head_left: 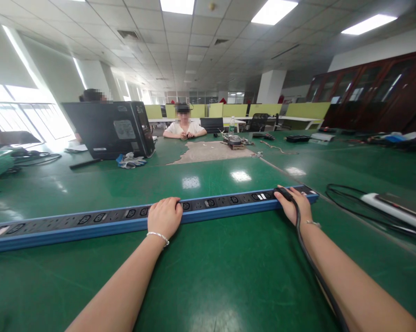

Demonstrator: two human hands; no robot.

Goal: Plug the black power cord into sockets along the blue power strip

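A long blue power strip [228, 211] with a black socket face lies across the green table in front of me. My left hand [164, 215] is wrapped over its middle, fingers curled round the far side. Near the strip's right end, my right hand [294, 203] grips the black plug [283, 192] of a power cord [308, 253]. The plug is over the sockets; I cannot tell whether it is pushed in. From it the cord runs down along my right forearm.
A black computer case [107, 129] stands at the back left, with gloves [130, 160] beside it. On the right lies a white power strip [395, 210] with black cable. A person [184, 128] sits across the green table [208, 276], hands together. Behind the bare patch is a small device [236, 140].
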